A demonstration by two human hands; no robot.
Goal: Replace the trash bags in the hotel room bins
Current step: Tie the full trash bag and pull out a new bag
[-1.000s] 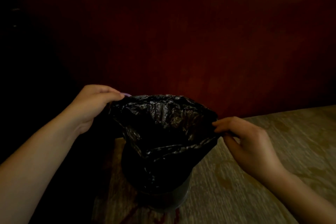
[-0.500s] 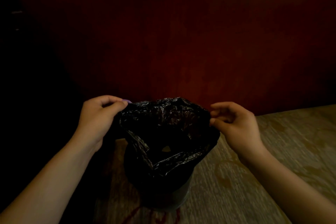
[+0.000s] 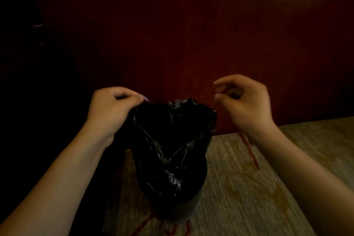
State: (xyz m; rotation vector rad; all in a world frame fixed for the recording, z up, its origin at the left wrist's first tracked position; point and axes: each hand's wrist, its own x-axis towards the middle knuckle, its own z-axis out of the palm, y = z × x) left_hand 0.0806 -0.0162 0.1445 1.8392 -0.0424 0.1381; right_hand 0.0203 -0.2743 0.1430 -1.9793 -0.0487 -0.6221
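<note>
Black trash bag [image 3: 172,161] sitting mouth-up in an upright bin [image 3: 182,214], with the left grip [image 3: 113,109] on its rim and the right grip [image 3: 247,103] just above it.
The left grip has its fingers curled round the bag's left top edge, bunching the plastic and holding it up above the bin's left side. From there the trash bag runs rightward and down. Its long axis is upright, its body is sunk into the bin, and its mouth faces up, drawn into a rough heart shape with a crumpled peak at the far side. Only a grey band of the bin shows below the plastic; it stands on the patterned carpet floor [image 3: 268,178] close to a dark red wall [image 3: 172,44]. The right grip hovers at the bag's right top corner, thumb and fingers curled toward each other. Blur hides whether they pinch the plastic.
</note>
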